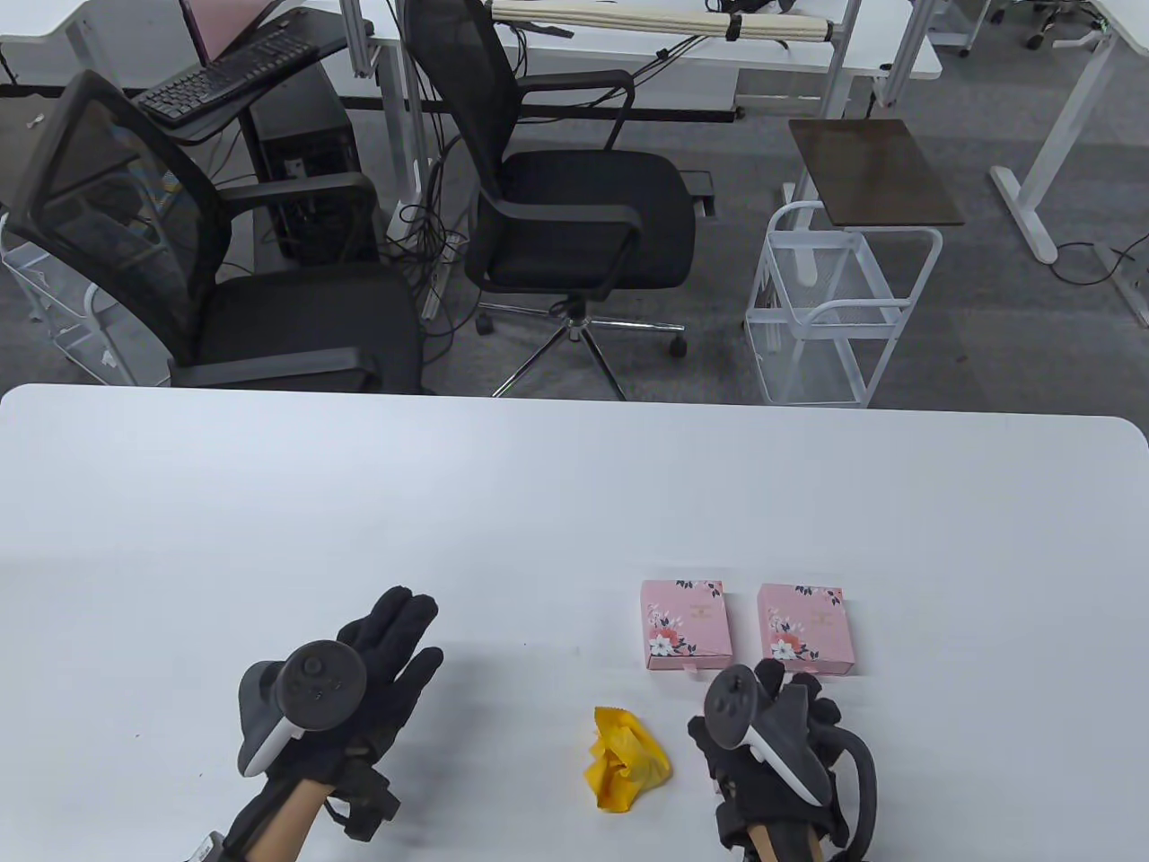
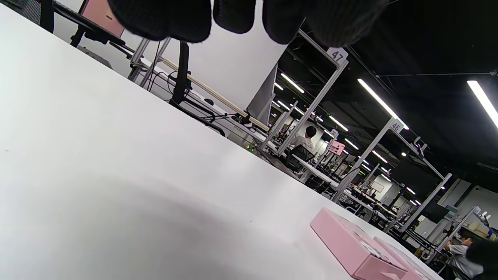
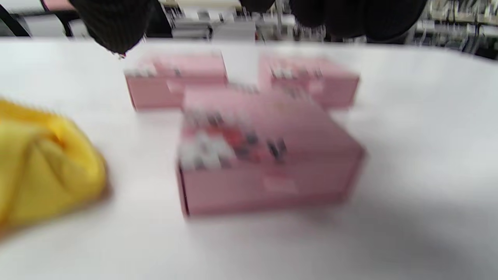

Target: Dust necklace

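**Item: yellow cloth**. Crumpled in a loose heap on the white table, near its front edge. Nothing touches it. All places below are given from this cloth.

**Item: first pink box**. Flowered lid, lying flat and closed, beyond the cloth and slightly to its right.

**Item: second pink box**. Same pattern, closed, beyond the cloth and further to its right, just beside the first box with a narrow gap between them.

**Item: third pink box**. Shown only in the blurred right wrist view, to the right of the cloth and nearer than the other two. In the table view the right hand covers this spot. The box looks closed.

**Item: necklace.** Not visible in any view. It is probably inside one of the boxes, but which one cannot be told.

**Item: left hand**. Well to the left of the cloth, fingers straight and lying together, thumb apart, holding nothing. Whether it touches the table cannot be told.

**Item: right hand**. Just to the right of the cloth, over the third box. Its fingertips hang loosely with nothing between them, and contact with the box is not evident.

**Progress.** The task appears barely started. No box is open, the necklace is not out, and the cloth is unused. Opening a box, taking out the necklace, picking up the cloth and wiping are all left to do.
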A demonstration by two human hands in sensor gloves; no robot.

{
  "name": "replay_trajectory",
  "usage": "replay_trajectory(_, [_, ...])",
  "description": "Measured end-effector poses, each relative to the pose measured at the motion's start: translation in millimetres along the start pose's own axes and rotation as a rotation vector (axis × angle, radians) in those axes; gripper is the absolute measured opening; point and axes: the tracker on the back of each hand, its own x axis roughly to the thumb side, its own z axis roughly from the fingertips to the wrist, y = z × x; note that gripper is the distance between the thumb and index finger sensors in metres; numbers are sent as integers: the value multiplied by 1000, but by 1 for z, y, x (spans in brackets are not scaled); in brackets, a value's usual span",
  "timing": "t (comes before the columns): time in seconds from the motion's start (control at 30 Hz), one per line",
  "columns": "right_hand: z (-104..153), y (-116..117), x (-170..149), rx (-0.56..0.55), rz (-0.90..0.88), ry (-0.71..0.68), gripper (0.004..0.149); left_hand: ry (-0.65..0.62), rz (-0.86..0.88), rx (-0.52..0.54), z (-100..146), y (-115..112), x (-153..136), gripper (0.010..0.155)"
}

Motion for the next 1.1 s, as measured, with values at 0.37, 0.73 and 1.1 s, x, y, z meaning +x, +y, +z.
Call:
replay_trajectory(0.37, [7, 0, 110, -484, -97, -332, 68, -37, -178, 115, 7, -6, 18, 65])
replay_trajectory(0.73, [3, 43, 122, -120, 268, -386, 92, -14, -571, -16, 10, -24, 40, 84])
replay_trajectory(1.1, [5, 57, 128, 44, 307, -411, 93, 6, -623, -154, 7, -38, 36, 84])
